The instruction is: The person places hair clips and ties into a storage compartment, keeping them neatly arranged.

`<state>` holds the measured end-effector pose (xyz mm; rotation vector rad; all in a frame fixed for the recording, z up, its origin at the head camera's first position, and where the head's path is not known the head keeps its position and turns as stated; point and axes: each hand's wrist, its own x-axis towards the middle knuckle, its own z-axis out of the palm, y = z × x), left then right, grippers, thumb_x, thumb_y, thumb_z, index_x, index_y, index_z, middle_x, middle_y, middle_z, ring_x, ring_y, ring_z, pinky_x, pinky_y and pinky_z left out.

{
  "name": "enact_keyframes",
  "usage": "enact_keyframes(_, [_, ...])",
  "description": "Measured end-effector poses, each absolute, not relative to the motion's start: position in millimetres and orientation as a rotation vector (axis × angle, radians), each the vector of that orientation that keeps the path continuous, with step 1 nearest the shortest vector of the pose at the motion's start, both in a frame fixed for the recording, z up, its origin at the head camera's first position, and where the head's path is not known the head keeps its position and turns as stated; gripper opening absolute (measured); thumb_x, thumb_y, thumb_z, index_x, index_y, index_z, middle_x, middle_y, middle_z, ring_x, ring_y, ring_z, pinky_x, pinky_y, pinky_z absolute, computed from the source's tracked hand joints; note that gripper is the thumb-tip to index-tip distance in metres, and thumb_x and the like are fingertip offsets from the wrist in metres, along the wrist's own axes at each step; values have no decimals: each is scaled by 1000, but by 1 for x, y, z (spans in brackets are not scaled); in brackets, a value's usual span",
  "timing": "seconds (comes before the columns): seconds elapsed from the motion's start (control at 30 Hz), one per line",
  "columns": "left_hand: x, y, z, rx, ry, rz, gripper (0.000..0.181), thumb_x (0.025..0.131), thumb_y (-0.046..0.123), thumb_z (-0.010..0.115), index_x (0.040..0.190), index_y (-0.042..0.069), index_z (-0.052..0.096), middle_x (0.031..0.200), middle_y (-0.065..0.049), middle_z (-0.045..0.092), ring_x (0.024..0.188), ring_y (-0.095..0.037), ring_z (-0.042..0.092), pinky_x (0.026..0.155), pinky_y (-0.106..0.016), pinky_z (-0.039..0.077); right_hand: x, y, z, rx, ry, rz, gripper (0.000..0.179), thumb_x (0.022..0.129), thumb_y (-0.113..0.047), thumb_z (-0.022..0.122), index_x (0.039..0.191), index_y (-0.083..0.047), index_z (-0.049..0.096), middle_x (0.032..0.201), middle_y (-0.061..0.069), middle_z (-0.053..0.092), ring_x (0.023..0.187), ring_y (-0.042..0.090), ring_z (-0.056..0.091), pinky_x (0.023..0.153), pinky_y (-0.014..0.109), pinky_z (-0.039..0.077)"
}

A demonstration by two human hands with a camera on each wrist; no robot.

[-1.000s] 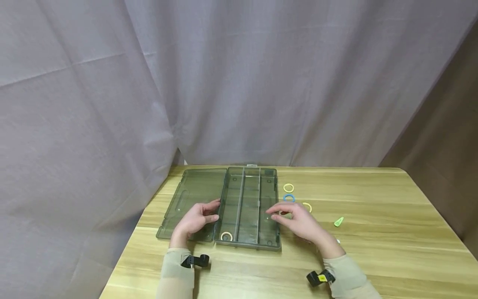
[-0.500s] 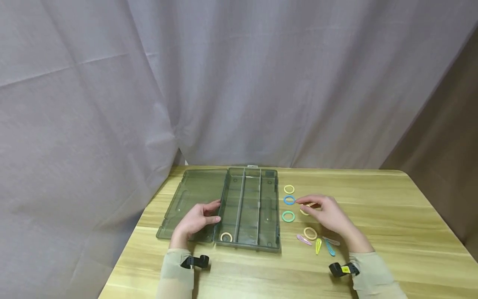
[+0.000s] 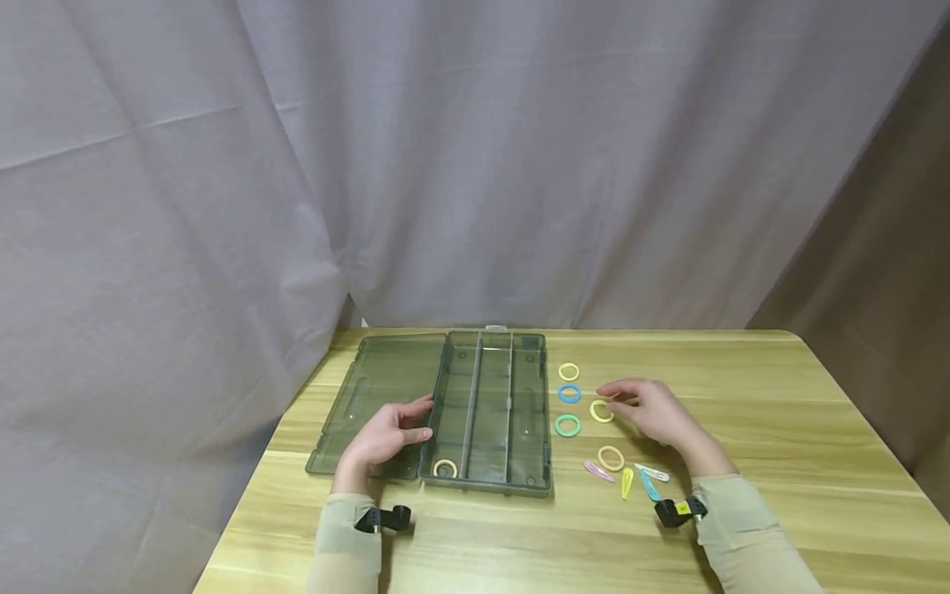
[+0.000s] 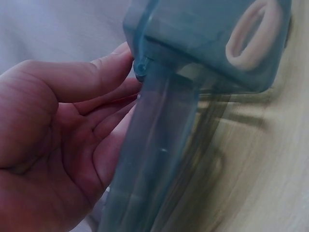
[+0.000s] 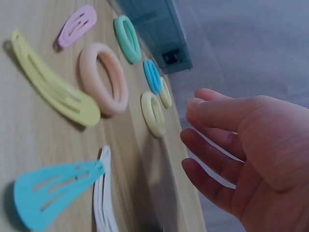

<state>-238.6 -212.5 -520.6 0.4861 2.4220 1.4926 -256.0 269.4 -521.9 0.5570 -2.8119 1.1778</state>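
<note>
Gone from above the right compartment of the grey see-through box [image 3: 488, 421] since a second ago, the right hand [image 3: 656, 412] now hovers well to the box's right, near a yellow ring [image 5: 147, 114]; its fingers are loosely bent, thumb and fingertips apart, holding nothing. The left hand [image 3: 382, 436] is where it was, over the open lid [image 3: 389, 371] on the box's left, fingers extended, its thumb touching the box's left edge.

Under the box lies a wood-grain table [image 3: 475, 544], pale yellow with long darker streaks. Behind the box hangs a creased grey-mauve curtain [image 3: 475, 165]; far to the box's right is a dark brown one [image 3: 883, 272].

Inside the box's left compartment, at the near end, lies a cream ring [image 4: 267, 34]. Along the box's right side lie a green ring [image 5: 119, 39], a blue ring [image 5: 152, 77] and a second yellow ring [image 5: 166, 94], from nearer to farther. Beyond the box's near right corner are a peach ring [image 5: 89, 72], a pink clip [image 5: 78, 25], a yellow clip [image 5: 55, 86], and a turquoise clip [image 5: 53, 192] whose tip meets a white clip [image 5: 105, 198].

Well right of the box, a yellow label [image 3: 684, 508] on the right wrist's black camera [image 3: 670, 515] bears marks too small to read.
</note>
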Motion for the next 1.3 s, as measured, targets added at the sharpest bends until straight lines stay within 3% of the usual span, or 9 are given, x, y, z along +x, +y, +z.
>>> enact_keyframes(0.43, [-234,-218,-521,450,2413,1502,55,101,5,72,152,-6,54,165,-17,44,153,-41,36,128,-57,26,-256,270,-527,577,-2804,1111,27,93,1,78,120,-2,78,119,19,77,107,39,72,99,62,57])
enact_keyframes(0.9, [-236,-218,-524,474,2408,1507,55,101,6,73,152,-6,54,164,-18,45,153,-41,36,127,-57,28,-262,268,-532,583,-2876,1016,25,97,-3,76,121,0,78,118,16,77,112,39,71,101,60,56])
enact_keyframes(1.3, [-240,-213,-524,474,2397,1527,57,100,4,73,153,-6,53,164,-18,46,152,-40,39,127,-54,27,-271,263,-533,566,-2909,969,28,98,-7,76,123,4,75,114,16,77,98,28,71,91,54,60])
